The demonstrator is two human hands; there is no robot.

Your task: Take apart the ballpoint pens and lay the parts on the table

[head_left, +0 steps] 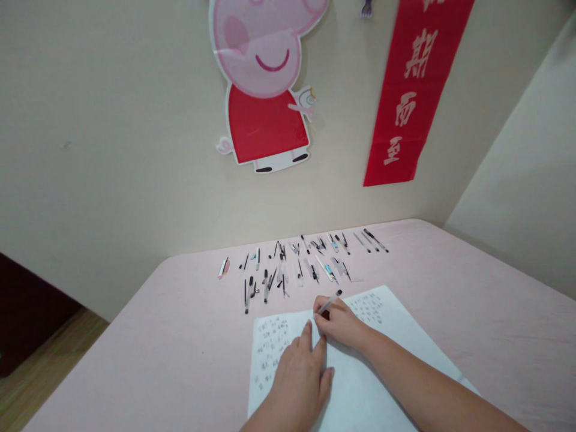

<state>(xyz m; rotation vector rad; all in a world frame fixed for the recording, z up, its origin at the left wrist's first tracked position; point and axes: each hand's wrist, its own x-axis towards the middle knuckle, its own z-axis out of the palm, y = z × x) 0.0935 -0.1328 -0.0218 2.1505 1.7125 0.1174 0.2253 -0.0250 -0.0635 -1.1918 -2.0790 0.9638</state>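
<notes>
A white sheet of paper (360, 390) with handwriting lies on the pink table (180, 336) in front of me. My left hand (301, 375) rests flat on the sheet, fingers stretched out and together. My right hand (339, 324) is closed round a pen (330, 301), its tip down on the paper near the sheet's upper middle. Written lines show at the sheet's upper left and upper right.
Several pens and pen parts (297, 264) lie in rows on the table beyond the paper, near the wall. A cartoon pig cutout (265, 84) and a red banner (414, 90) hang on the wall. Wooden floor (40, 372) shows at lower left.
</notes>
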